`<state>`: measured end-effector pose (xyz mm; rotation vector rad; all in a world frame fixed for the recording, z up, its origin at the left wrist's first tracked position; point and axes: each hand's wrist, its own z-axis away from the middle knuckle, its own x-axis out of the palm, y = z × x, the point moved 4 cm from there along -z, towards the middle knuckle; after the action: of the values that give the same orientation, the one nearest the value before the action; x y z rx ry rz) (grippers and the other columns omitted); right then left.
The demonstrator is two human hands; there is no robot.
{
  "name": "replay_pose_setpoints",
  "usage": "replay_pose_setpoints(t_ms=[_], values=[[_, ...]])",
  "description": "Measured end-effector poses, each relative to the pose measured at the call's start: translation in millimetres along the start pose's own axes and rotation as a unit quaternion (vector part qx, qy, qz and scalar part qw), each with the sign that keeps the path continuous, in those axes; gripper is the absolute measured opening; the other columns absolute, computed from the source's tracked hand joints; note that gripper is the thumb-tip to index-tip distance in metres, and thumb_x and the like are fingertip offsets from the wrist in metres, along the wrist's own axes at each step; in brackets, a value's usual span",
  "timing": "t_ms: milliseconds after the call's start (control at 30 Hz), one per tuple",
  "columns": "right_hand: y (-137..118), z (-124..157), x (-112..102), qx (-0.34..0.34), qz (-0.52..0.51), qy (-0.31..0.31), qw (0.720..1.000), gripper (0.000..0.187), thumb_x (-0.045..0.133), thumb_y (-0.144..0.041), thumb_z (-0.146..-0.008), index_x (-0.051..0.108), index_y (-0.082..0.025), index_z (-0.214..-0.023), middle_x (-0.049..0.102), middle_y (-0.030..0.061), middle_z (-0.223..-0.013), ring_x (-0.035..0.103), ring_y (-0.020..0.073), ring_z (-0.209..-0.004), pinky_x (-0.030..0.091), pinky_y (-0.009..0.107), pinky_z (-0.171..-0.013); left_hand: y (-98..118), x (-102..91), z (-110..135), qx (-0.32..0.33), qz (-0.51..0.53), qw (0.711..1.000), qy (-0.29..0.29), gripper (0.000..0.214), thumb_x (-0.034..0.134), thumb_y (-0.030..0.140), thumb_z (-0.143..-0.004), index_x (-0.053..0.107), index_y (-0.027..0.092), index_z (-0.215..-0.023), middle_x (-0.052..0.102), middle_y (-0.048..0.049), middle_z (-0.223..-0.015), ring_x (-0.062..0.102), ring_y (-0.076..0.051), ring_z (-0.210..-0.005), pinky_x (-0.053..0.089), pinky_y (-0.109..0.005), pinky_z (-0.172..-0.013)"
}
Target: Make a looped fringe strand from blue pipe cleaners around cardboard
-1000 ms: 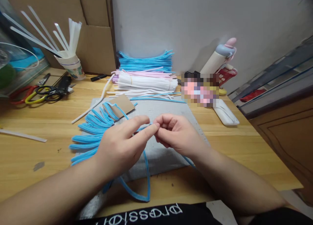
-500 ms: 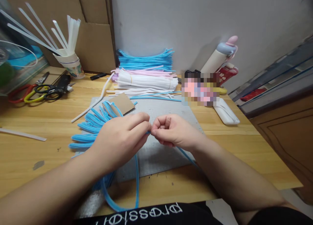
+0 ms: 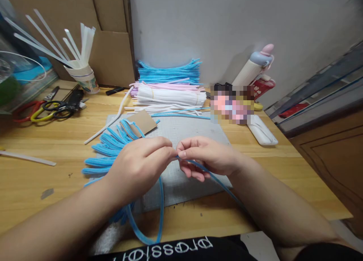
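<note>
At the far left a white strip (image 3: 28, 158) lies on the worktop (image 3: 295, 170), with a paper cup (image 3: 83, 79) of pale sticks (image 3: 85, 43) behind it; both lie as they did a second ago. Nearer the middle, a fan of blue loops (image 3: 98, 162) spreads over a grey mat (image 3: 184, 194), with a cardboard piece (image 3: 146, 123) just behind. The left hand (image 3: 144, 159) is over part of the fan. A second ago its thumb and forefinger stood apart; now its fingers are drawn together, narrow on a fuzzy blue strand (image 3: 218, 181), though the back of the hand hides most of the grip. Under this hand hangs a blue loop (image 3: 162, 208); I cannot tell whether it belongs to the same strand. The strand passes from the left fingertips across the right hand (image 3: 210, 155) and down beside the right forearm. That hand has changed most: half a second ago its fingers were curled in, whereas now thumb and forefinger pinch the strand and the lower fingers are loosened beneath it. In my judgement, both hands now control the strand at nearly one spot, leaving its right-hand stretch slack
</note>
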<state>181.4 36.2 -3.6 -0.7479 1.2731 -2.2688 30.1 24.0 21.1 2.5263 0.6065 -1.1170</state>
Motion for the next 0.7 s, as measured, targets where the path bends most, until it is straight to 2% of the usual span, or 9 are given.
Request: replay_pose_setpoints(t_ms=[67,167,300,367,433,500,567,633,700], values=[[0,0,0,0.014,-0.024,-0.036,0.999,0.015,0.055,-0.029,-0.081,0.051,-0.016,-0.074,0.061,-0.0014,-0.054,0.05,0.0063,-0.036,0.027,0.012,-0.028,1,-1.2,2,0.022,-0.015,1.0,0.002,0.014,0.055,0.017,-0.088,0.065,0.019,-0.098,0.069,-0.0062,-0.089,0.064,-0.017,-0.077,0.05,-0.027,-0.067],[2,-1,-2,0.042,-0.09,-0.065,0.993,0.015,0.054,-0.027,-0.08,0.052,-0.015,-0.071,0.059,-0.0022,-0.051,0.041,0.0037,-0.03,0.022,0.011,-0.027,3,-3.6,3,0.048,-0.028,0.998,0.007,0.019,0.054,0.015,-0.088,0.065,0.017,-0.105,0.069,-0.0071,-0.089,0.065,-0.018,-0.078,0.05,-0.029,-0.068],[12,-1,0,0.127,-0.195,-0.103,0.967,0.014,0.05,-0.028,-0.078,0.05,-0.016,-0.071,0.053,-0.0048,-0.048,0.029,0.0017,-0.027,0.018,0.011,-0.027,5,-6.7,0,0.077,-0.069,0.995,0.008,0.017,0.05,0.016,-0.091,0.065,0.016,-0.099,0.069,-0.0068,-0.086,0.064,-0.018,-0.076,0.049,-0.029,-0.066],[15,-2,2,0.132,-0.208,-0.101,0.964,0.014,0.05,-0.029,-0.077,0.049,-0.016,-0.07,0.052,-0.0052,-0.049,0.028,0.0016,-0.028,0.017,0.012,-0.028,7,-6.1,-1,0.092,-0.092,0.992,-0.005,0.018,0.047,0.014,-0.091,0.065,0.016,-0.092,0.068,-0.0065,-0.084,0.063,-0.018,-0.074,0.048,-0.029,-0.064],[15,-3,4,0.101,-0.182,-0.062,0.976,0.014,0.053,-0.027,-0.076,0.047,-0.017,-0.068,0.05,-0.0065,-0.05,0.027,0.0007,-0.03,0.015,0.012,-0.03,7,-3.5,-1,0.088,-0.099,0.991,-0.033,0.023,0.042,0.012,-0.091,0.064,0.015,-0.087,0.067,-0.0072,-0.081,0.061,-0.018,-0.072,0.046,-0.03,-0.063],[14,-2,6,0.052,-0.111,-0.008,0.992,0.016,0.053,-0.026,-0.077,0.044,-0.018,-0.067,0.046,-0.0079,-0.049,0.025,0.001,-0.032,0.014,0.014,-0.032,8,-1.2,0,0.074,-0.09,0.992,-0.056,0.027,0.038,0.01,-0.09,0.064,0.015,-0.084,0.066,-0.0078,-0.08,0.058,-0.019,-0.07,0.044,-0.031,-0.062],[9,1,7,-0.028,0.034,0.056,0.997,0.015,0.052,-0.024,-0.076,0.042,-0.02,-0.066,0.041,-0.0083,-0.048,0.026,0.0032,-0.036,0.017,0.016,-0.035,10,0.2,0,0.052,-0.069,0.994,-0.073,0.027,0.038,0.009,-0.088,0.063,0.015,-0.083,0.065,-0.0072,-0.078,0.056,-0.018,-0.068,0.042,-0.031,-0.061],[2,8,8,-0.134,0.229,0.129,0.955,0.017,0.054,-0.021,-0.074,0.041,-0.021,-0.062,0.037,-0.007,-0.049,0.027,0.0061,-0.042,0.02,0.019,-0.04,11,1.9,-1,0.006,-0.023,0.994,-0.106,0.024,0.039,0.01,-0.087,0.061,0.016,-0.079,0.062,-0.0058,-0.075,0.054,-0.018,-0.065,0.04,-0.031,-0.058],[-4,16,10,-0.233,0.387,0.175,0.875,0.022,0.057,-0.018,-0.074,0.042,-0.02,-0.058,0.034,-0.0054,-0.051,0.024,0.0085,-0.048,0.017,0.023,-0.044,9,4.9,-2,-0.069,0.056,0.984,-0.155,0.021,0.042,0.014,-0.088,0.059,0.017,-0.076,0.059,-0.0039,-0.072,0.053,-0.017,-0.064,0.039,-0.029,-0.056]])
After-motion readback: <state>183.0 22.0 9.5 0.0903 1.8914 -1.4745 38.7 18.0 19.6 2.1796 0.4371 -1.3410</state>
